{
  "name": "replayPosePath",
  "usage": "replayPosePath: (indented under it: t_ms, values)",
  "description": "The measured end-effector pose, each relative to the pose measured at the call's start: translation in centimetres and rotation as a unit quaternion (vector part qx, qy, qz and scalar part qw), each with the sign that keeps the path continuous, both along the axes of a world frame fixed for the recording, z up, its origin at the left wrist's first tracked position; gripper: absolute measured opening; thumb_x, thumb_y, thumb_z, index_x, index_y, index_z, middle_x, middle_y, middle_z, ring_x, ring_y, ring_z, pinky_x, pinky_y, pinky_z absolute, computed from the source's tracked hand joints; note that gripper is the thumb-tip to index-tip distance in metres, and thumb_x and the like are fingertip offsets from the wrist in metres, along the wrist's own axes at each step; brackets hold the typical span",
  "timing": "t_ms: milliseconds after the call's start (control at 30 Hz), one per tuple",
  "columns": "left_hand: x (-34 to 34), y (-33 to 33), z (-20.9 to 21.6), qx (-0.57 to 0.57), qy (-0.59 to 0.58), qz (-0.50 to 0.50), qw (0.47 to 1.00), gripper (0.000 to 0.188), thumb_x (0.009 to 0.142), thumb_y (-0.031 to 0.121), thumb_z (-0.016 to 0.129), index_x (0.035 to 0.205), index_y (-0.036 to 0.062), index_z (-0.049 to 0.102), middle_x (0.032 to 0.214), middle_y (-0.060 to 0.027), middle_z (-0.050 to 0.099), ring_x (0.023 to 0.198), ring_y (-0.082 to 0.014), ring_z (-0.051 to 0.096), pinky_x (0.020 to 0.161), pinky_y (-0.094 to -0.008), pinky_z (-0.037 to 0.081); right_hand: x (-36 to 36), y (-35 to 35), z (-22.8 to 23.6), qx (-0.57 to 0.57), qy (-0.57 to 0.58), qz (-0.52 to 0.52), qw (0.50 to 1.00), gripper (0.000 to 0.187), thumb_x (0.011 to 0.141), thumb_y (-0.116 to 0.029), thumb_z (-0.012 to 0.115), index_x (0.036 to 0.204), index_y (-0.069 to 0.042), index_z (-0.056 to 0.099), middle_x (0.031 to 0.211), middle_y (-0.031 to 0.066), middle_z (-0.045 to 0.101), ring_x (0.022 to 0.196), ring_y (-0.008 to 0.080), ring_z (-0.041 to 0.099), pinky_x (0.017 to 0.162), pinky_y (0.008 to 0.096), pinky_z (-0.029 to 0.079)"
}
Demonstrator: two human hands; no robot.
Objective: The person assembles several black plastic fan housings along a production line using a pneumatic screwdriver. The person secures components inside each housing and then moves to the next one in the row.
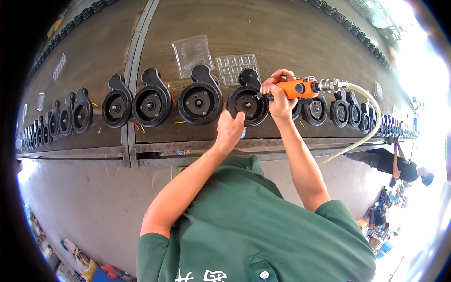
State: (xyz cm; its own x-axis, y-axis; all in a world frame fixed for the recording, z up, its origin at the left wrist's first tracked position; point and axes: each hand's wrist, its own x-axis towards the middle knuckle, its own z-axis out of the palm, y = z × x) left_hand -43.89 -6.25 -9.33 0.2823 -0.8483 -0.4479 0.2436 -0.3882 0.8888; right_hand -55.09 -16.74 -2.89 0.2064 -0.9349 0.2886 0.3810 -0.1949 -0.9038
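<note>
Green shirt fills the near bottom, both bare forearms reaching up and away to the bench.

Left hand sits at the near lower-left edge of a black round housing, fingers curled onto its rim, steadying it. Hand is closed around the edge, not flat.

Right hand is wrapped tight around the orange pneumatic screwdriver, full grip. The tool lies roughly level, its tip toward the housing's right side, touching or nearly so; exact contact point is hidden by the fingers. Metal fitting at the tool's back end, pale air hose looping right and down off the bench's near edge.

The housing stands in a long row of identical black housings along the bench's near side, running off left and right, curving with the lens. Each has a round face, centre hub and a snout on top. Small coloured wire ends lie between several of them.

Behind the row: two clear plastic blister trays, one just behind the worked housing, one to its left.

Far right, below bench level, another person in dark clothes, blurred by glare.
</note>
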Motion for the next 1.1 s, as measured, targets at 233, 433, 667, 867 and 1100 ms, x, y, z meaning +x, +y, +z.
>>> replayPosePath:
  t_ms: [233, 433, 667, 867, 1100]
  values:
    - [-0.4, -0.1, -0.6, -0.024, -0.015, 0.028, 0.999, 0.041, 0.089, 0.012, 0.058, 0.126, -0.0049, 0.057, 0.105, -0.0208, 0.069, 0.094, -0.0310, 0.068, 0.082, -0.0389, 0.055, -0.2, -0.7, 0.5, 0.010, 0.106, 0.090, 0.990, 0.023, 0.084, 0.002, 0.055, 0.107, -0.002, 0.050, 0.078, 0.0057, 0.054, 0.071, 0.0142, 0.055, 0.069, 0.0315, 0.049]
    - [-0.3, 0.2, 0.8, 0.008, -0.002, 0.029, 1.000, 0.041, 0.088, 0.013, 0.058, 0.124, -0.0052, 0.058, 0.104, -0.0250, 0.071, 0.094, -0.0362, 0.069, 0.088, -0.0421, 0.053, 0.2, -0.9, -1.7, 0.018, 0.059, 0.064, 0.996, 0.018, 0.079, 0.003, 0.064, 0.096, -0.002, 0.061, 0.087, 0.0035, 0.062, 0.075, 0.0108, 0.059, 0.069, 0.0270, 0.050]
    - [-0.3, -0.2, 0.2, 0.017, 0.056, 0.027, 0.998, 0.036, 0.090, 0.013, 0.059, 0.121, -0.0049, 0.061, 0.104, -0.0154, 0.070, 0.081, -0.0208, 0.069, 0.067, -0.0360, 0.060, 1.4, -1.4, -0.7, -0.031, 0.089, 0.006, 0.995, 0.023, 0.077, 0.002, 0.065, 0.099, 0.000, 0.059, 0.081, 0.0052, 0.065, 0.079, 0.0125, 0.064, 0.073, 0.0291, 0.052]
    - [1.0, -0.2, 2.0, 0.037, 0.078, -0.043, 0.995, 0.033, 0.097, 0.017, 0.063, 0.123, -0.0030, 0.058, 0.108, -0.0126, 0.068, 0.084, -0.0222, 0.072, 0.068, -0.0369, 0.064, 1.4, 1.3, 4.8, -0.034, -0.013, 0.030, 0.999, 0.022, 0.082, 0.002, 0.059, 0.104, 0.001, 0.057, 0.080, 0.0036, 0.063, 0.071, 0.0083, 0.059, 0.065, 0.0250, 0.050]
    - [5.2, 1.9, 9.9, 0.015, -0.418, -0.282, 0.863, 0.048, 0.080, 0.029, 0.085, 0.114, -0.0006, 0.069, 0.076, -0.0078, 0.072, 0.067, -0.0195, 0.068, 0.065, -0.0330, 0.054, -2.7, 3.3, 1.3, 0.082, -0.175, 0.010, 0.981, 0.025, 0.082, 0.007, 0.054, 0.107, 0.003, 0.055, 0.076, 0.0056, 0.059, 0.067, 0.0139, 0.059, 0.065, 0.0294, 0.052]
